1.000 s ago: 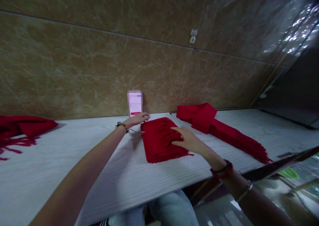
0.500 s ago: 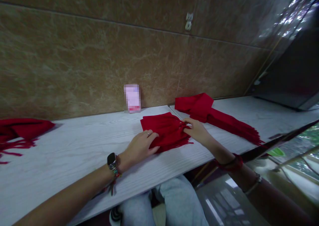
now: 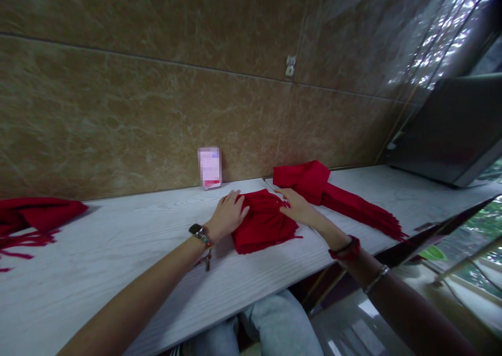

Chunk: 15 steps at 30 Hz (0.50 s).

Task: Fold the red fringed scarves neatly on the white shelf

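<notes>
A folded red fringed scarf (image 3: 261,222) lies on the white wood-grain table in front of me. My left hand (image 3: 231,213) rests flat along its left edge, with the fingers stretched toward the wall. At the scarf's right end, my right hand (image 3: 298,207) touches the fringe. Its thumb and forefinger are apart, and red strands show between them. Behind and to the right lies a second red scarf (image 3: 314,184), bent over on itself, its fringe pointing toward the table's front edge. Part of another red scarf (image 3: 47,213) shows at the far left, its fringe spread out.
A phone with a blurred screen (image 3: 210,168) leans upright against the brown tiled wall (image 3: 149,115). A large dark box-shaped object (image 3: 451,131) stands at the table's right end. The table's front edge (image 3: 251,306) runs just above my knees.
My left hand has moved away from me along the scarf's left side and flattened. My right hand's fingers have spread from a pinch at the fringe. The camera view has tilted up slightly.
</notes>
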### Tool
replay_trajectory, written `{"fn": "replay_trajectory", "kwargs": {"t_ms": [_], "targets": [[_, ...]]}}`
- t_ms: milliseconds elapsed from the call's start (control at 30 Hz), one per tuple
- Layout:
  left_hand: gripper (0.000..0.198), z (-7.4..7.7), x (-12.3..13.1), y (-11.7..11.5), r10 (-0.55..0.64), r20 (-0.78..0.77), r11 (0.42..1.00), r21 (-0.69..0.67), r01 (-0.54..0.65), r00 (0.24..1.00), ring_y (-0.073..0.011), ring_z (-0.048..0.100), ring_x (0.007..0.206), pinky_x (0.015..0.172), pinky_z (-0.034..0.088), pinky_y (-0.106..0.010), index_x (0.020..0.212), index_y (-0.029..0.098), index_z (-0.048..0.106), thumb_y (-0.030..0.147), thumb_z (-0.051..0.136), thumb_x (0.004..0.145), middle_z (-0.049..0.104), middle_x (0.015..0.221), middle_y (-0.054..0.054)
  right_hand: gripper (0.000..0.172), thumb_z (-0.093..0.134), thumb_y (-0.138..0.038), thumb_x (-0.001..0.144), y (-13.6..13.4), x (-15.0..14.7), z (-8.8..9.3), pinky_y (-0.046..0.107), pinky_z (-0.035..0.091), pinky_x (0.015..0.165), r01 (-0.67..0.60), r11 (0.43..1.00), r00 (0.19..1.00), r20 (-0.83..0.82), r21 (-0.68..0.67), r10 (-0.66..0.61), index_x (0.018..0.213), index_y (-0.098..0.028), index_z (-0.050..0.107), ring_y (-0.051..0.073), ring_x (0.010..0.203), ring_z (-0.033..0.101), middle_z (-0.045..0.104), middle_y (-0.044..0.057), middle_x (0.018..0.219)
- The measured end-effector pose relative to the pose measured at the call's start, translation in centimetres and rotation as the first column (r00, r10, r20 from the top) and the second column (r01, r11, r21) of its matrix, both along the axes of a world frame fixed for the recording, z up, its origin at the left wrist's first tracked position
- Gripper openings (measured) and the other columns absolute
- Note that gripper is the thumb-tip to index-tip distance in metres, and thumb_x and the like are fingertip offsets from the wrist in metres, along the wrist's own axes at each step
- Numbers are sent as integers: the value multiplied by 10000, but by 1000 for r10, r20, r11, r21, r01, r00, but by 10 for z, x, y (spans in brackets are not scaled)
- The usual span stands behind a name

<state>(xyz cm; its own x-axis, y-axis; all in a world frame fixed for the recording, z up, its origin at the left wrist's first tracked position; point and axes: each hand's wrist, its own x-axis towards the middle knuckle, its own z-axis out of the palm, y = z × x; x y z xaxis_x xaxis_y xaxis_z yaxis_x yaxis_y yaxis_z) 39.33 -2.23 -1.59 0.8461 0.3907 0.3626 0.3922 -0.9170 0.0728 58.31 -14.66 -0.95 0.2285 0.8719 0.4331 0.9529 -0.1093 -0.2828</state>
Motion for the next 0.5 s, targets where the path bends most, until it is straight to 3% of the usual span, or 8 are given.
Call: {"fn": "replay_trajectory", "kwargs": {"t_ms": [100, 233, 333, 433, 500], "targets": [[343, -5, 8, 13, 81, 10, 995, -52, -80, 997, -239, 467, 1149, 943, 370, -379, 1174, 146, 510, 286, 302, 941, 501, 1255, -136, 440, 436, -69, 771, 29, 2, 15, 342, 388, 953, 78, 988, 994, 87, -131, -67, 1197, -132, 526, 201, 1120, 515, 563, 133, 1211], [313, -6, 5, 34, 176, 112, 982, -85, -168, 978, -227, 530, 1049, 884, 412, -351, 1164, 145, 524, 239, 352, 920, 573, 1139, -118, 242, 536, -170, 807, 63, -1, 18, 307, 424, 883, 74, 968, 981, 190, -239, -28, 1025, -113, 624, 219, 1051, 558, 613, 151, 1119], [287, -4, -1, 45, 173, 183, 983, -97, -157, 968, -228, 540, 1021, 879, 419, -346, 1129, 148, 542, 193, 428, 870, 583, 1116, -113, 147, 565, -179, 798, 78, 0, 15, 298, 455, 784, 95, 962, 979, 197, -257, -44, 904, -113, 643, 217, 930, 604, 649, 147, 1009], [252, -3, -6, 43, 147, 274, 989, -60, -136, 951, -225, 547, 985, 877, 420, -348, 1040, 153, 572, 133, 428, 835, 589, 1067, -105, 153, 521, -162, 826, 87, 3, 15, 254, 447, 750, 98, 965, 980, 193, -245, -51, 935, -128, 623, 180, 879, 611, 665, 110, 958], [232, -5, -7, 37, 106, 247, 994, -40, -100, 963, -215, 555, 959, 860, 429, -335, 1000, 156, 579, 139, 413, 839, 587, 1053, -101, 184, 515, -142, 821, 91, 4, 16, 232, 444, 731, 91, 966, 981, 190, -242, -45, 980, -142, 607, 162, 850, 615, 675, 83, 934]]}}
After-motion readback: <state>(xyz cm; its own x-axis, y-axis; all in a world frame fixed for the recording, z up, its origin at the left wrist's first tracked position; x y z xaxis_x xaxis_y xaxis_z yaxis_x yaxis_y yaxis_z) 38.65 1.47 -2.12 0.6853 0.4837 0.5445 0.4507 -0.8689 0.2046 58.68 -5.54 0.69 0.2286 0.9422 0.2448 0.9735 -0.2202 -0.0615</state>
